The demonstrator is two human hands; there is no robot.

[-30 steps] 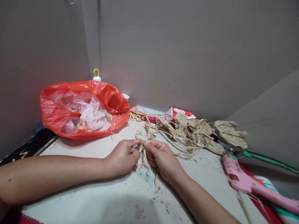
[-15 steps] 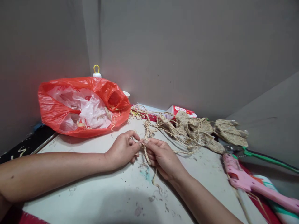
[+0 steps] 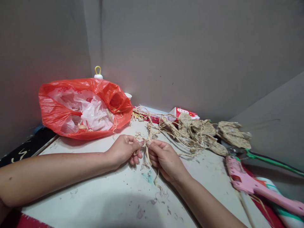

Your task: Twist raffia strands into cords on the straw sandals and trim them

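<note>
Pale, straw-like fibre strands (image 3: 147,155) run between my two hands over the middle of the table. My left hand (image 3: 124,150) pinches the strands between thumb and fingers. Close beside it, my right hand (image 3: 165,158) grips them too, its thumb on top and its fingers curled below. A braided length of the fibre (image 3: 150,130) leads away behind the hands. Loose ends hang beneath my fingers, and one thin strip (image 3: 156,181) trails down onto the tabletop. The exact crossing of the strands is partly hidden by the fingertips.
A red plastic bag (image 3: 59,118) with white plastic inside stands at the back left. Braided straw pieces (image 3: 204,131) lie at the back right, before a red-and-white box (image 3: 184,112). A pink glue gun (image 3: 256,185) and green-handled pliers (image 3: 273,161) lie at the right edge. Grey walls enclose the table.
The fingertips of my left hand have drawn slightly apart from my right, and its raised index finger has come down onto the strands. My right hand stays nearly still.
</note>
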